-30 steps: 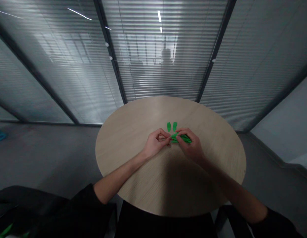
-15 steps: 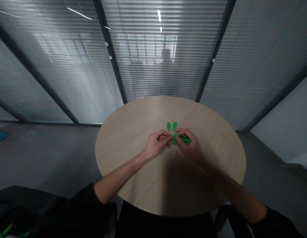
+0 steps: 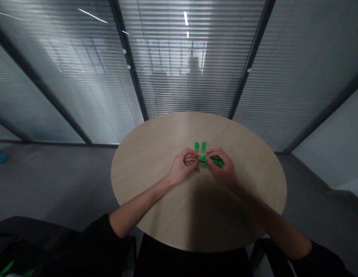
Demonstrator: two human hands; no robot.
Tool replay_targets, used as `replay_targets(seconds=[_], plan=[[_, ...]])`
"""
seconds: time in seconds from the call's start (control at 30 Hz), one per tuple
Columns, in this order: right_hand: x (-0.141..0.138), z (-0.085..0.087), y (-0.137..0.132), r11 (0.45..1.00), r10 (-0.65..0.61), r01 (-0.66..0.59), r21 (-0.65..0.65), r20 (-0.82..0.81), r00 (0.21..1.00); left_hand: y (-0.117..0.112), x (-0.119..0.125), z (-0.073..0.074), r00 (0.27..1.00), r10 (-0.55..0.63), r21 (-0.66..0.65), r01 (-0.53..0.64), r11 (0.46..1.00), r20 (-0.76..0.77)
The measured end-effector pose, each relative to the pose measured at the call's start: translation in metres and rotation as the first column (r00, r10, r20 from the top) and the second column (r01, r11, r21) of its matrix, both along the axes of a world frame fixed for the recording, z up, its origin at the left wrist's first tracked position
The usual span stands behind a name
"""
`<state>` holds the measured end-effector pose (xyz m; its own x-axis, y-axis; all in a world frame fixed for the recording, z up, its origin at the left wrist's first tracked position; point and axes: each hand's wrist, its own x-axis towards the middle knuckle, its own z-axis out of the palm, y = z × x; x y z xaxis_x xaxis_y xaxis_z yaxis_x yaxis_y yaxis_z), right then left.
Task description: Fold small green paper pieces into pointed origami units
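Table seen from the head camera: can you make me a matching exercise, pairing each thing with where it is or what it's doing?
Things:
1. Left hand
2. Right hand
3. Two small green pieces
4. Round table

Descriptions:
A. Lying side by side on the tabletop, beyond the hands
B. Pale wood-look top holding everything else
C. Pinching the right part of the long green piece
D. Pinching the left end of that long piece

Pairs: 1-D, 2-C, 3-A, 4-B
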<state>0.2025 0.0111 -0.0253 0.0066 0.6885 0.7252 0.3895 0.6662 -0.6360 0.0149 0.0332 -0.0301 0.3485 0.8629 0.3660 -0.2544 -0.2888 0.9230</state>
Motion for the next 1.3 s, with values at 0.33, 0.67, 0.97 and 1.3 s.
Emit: replay_targets(seconds=[0.33, 0.67, 0.97, 1.3], plan=[[-0.0003, 0.0005, -0.0003, 1.000, 0.004, -0.004, 0.017, 0.005, 1.000, -0.0016, -0.0001, 0.0029, 0.999, 0.003, -0.022, -0.004, 1.000, -0.053], [-0.0003, 0.0005, -0.0018, 1.000, 0.006, -0.007, 0.031, 0.016, 1.000, -0.0035, 0.0014, 0.0083, 1.000, 0.011, -0.069, -0.011, 0.998, -0.014], [-0.0020, 0.0013, -0.0038, 0.999, -0.014, 0.013, 0.050, 0.012, 1.000, -0.0026, 0.0015, 0.0078, 0.999, -0.042, -0.086, 0.042, 0.995, 0.007], [-0.0016, 0.0007, -0.0045, 0.998, 0.037, -0.040, 0.054, 0.062, 0.997, -0.0028, 0.0031, 0.0091, 0.998, -0.069, -0.135, 0.069, 0.988, 0.004]])
